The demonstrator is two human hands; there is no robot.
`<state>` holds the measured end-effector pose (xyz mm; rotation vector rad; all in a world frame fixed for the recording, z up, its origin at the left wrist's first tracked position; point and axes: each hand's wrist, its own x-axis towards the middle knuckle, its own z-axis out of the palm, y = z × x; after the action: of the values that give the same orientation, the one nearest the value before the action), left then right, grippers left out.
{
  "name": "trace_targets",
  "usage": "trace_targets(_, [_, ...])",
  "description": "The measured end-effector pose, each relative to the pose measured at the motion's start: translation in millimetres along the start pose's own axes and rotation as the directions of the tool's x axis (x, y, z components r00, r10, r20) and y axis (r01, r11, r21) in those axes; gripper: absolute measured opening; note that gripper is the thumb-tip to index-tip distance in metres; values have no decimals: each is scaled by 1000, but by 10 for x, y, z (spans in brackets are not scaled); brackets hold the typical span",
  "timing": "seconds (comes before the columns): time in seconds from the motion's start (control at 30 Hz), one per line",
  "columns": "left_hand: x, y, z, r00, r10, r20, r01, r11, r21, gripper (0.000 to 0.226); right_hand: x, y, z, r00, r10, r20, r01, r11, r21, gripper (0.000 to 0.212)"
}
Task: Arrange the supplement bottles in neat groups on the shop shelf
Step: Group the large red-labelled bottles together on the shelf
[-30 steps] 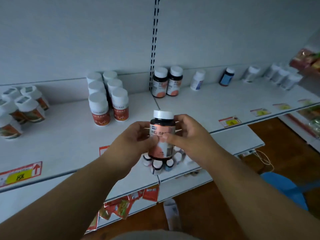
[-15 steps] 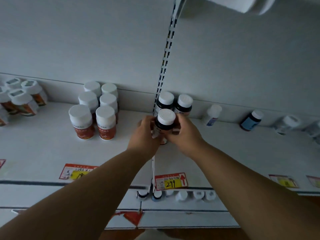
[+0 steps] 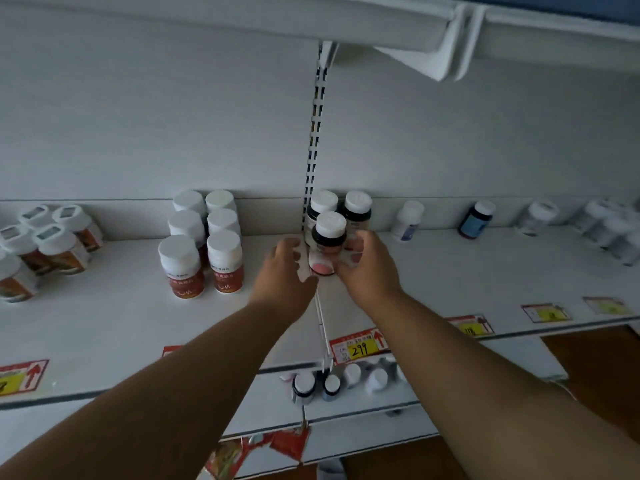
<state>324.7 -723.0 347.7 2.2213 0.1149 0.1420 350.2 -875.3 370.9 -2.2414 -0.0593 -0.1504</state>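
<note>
Setting a dark bottle [image 3: 328, 243] down w/ both hands, just in front of two matching bottles [image 3: 341, 211] by the back wall, around 12 o'clock from me on the shelf [image 3: 121, 327]. Left hand [image 3: 284, 271] has fingers curled on its left side; right hand [image 3: 366, 268] wraps fingers on its right, clamped on the label. I judge it rigid plastic, light, smooth, maybe slippery; best held round the body, not the white cap. White bottles [image 3: 201, 244] stand grouped at 10 o'clock.
</note>
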Motion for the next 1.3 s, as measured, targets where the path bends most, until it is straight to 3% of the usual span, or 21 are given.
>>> trace_targets(0.1, [-420, -45, -245, 984, 141, 111, -144, 989, 24, 60, -404, -93, 61, 994, 82, -71, -86, 995, -50, 41])
trace_targets(0.2, [-893, -120, -485, 950, 257, 179, -263, 965, 14, 59, -984, -221, 156, 989, 73, -130, -75, 997, -6, 43])
trace_targets(0.43, [-1809, -546, -614, 883, 264, 387, -299, 954, 32, 55, -2034, -102, 396, 994, 60, -95, -59, 998, 18, 43])
trace_targets(0.63, [-1946, -1192, -120, 902, 20, 432, -77, 990, 116, 55, -2354, 547, 881, 984, 176, 22, -177, 984, 20, 46])
trace_targets(0.83, [-1808, -1977, 597, 878, -163, 451, 99, 982, 163, 53, -2284, 1282, 1524, 944, 275, 185, -278, 961, -10, 49])
trace_targets(1.0, [-1419, -2729, 1145, 851, -308, 426, 258, 951, 171, 50, -2014, 1866, 2326, 930, 305, 205, -304, 952, -40, 44])
trace_targets(1.3, [-434, -3542, 1924, 895, -296, 333, 299, 953, 44, 64, -1939, 2598, 3323, 907, 411, 90, -415, 910, 25, 39])
